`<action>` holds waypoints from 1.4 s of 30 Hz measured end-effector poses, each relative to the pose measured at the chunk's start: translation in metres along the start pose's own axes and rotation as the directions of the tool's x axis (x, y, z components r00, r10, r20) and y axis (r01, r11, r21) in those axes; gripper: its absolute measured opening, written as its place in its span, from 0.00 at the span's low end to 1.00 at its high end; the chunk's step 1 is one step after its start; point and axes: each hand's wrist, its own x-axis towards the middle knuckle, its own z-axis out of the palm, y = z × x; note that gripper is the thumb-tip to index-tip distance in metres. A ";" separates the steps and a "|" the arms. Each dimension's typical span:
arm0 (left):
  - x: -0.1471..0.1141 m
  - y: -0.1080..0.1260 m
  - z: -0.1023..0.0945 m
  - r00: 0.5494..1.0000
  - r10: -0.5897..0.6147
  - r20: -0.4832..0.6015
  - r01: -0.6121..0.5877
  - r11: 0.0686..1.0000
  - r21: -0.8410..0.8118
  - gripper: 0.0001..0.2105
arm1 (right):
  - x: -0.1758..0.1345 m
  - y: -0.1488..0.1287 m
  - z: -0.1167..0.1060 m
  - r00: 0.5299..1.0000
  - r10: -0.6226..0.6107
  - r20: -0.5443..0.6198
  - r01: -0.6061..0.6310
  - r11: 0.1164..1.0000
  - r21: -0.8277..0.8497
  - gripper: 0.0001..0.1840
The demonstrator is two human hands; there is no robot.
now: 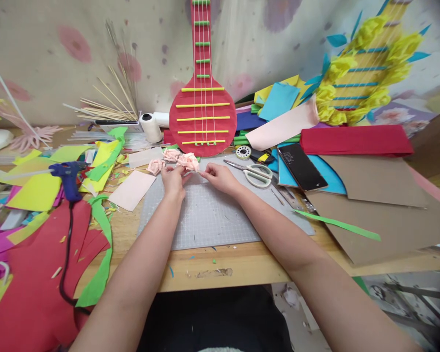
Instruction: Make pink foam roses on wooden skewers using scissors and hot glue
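Observation:
Over the grey cutting mat point(212, 215), both hands meet around a pink paper flower point(188, 161). My left hand point(173, 182) has its fingers closed at the flower's lower left side. My right hand point(220, 178) pinches at its lower right edge; the exact spot between thumb and finger is too small to make out. Two more pink paper flowers, one nearer point(156, 166) and one farther back point(171, 155), lie just beyond my left hand. Behind them a red paper lute point(202, 110) with yellow and green bars and white strings stands upright against the wall.
Scissors point(254, 173), a tape roll point(243, 152) and a phone point(302, 166) lie to the right, near cardboard sheets point(377, 215). A blue glue gun point(70, 178) stands left among paper scraps. A yellow-flowered lute point(363, 73) leans at back right.

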 end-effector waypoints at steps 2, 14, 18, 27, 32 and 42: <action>0.002 0.000 0.000 1.000 0.005 -0.006 -0.005 1.000 -0.010 0.16 | -0.001 -0.003 0.001 1.000 0.005 0.004 -0.005 1.000 -0.029 0.13; 0.001 0.000 -0.001 0.989 -0.120 0.086 0.118 0.992 0.037 0.12 | 0.001 -0.002 -0.002 0.999 0.044 -0.015 -0.046 0.986 -0.159 0.12; 0.000 -0.002 0.000 0.995 -0.096 -0.005 0.096 0.995 0.017 0.17 | 0.000 -0.002 -0.001 0.999 0.035 -0.002 -0.035 0.981 -0.190 0.13; -0.001 -0.001 0.005 0.993 -0.107 -0.044 0.102 0.989 -0.108 0.23 | -0.002 -0.007 0.000 1.000 0.015 0.003 -0.014 0.975 -0.223 0.13; 0.004 -0.006 0.002 0.994 -0.100 -0.036 0.096 0.990 -0.105 0.23 | -0.003 -0.007 -0.001 1.000 0.019 0.006 -0.017 0.975 -0.221 0.13; -0.002 -0.009 0.003 0.997 -0.059 -0.057 0.058 0.998 -0.019 0.21 | -0.001 -0.004 0.006 0.998 0.035 0.054 -0.022 0.976 -0.215 0.13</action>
